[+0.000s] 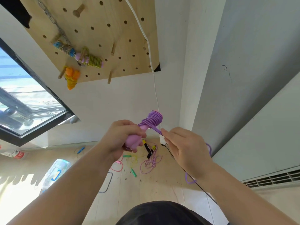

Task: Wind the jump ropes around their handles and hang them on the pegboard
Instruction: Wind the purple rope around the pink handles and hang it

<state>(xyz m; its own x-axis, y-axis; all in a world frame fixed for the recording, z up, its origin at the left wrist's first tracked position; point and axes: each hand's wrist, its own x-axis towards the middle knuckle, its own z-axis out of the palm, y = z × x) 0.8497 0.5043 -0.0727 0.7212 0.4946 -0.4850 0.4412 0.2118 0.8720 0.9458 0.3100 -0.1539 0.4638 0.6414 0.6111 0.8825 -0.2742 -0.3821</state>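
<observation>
Below pegboard (116,33) edge, handles (132,141), rope (154,118) midair.

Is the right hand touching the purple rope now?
Touching. The head view shows the right hand pinching the purple rope at its taut strand, with no gap between them, while the left hand grips the handles.

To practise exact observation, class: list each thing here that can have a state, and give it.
purple jump rope: partly wound on its handles, tail loose
left hand: grips the handles
right hand: pinches the tail
orange jump rope: wound, hanging on the pegboard
pink-handled jump rope: wound, hanging
blue-handled jump rope: wound, hanging
floor ropes: unwound, tangled
</observation>
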